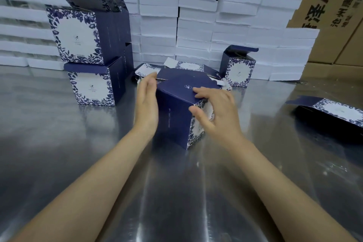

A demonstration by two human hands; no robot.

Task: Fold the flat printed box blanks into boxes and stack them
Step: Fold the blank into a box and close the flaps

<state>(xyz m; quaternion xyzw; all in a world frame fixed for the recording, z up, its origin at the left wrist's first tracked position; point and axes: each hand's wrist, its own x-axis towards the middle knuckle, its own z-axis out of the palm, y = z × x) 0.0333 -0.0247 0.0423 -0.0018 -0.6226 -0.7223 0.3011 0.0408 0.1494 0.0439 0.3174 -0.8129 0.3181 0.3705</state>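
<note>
A folded navy box with blue floral print (174,116) stands on the steel table (78,153) in the middle. My left hand (146,104) lies flat against its left side, fingers straight. My right hand (214,110) rests on its top flap and right printed face, thumb on the front corner. Behind the box lies a pile of flat printed blanks (188,67). At the left, two finished boxes (94,82) are stacked, the upper one (78,35) with its lid up. Another folded box (237,68) with an open lid stands at the back right.
A partly folded blank (332,112) lies on its side at the right edge. White foam blocks (196,21) are stacked in a wall along the back. Brown cartons (334,6) with printed characters stand behind them at the right.
</note>
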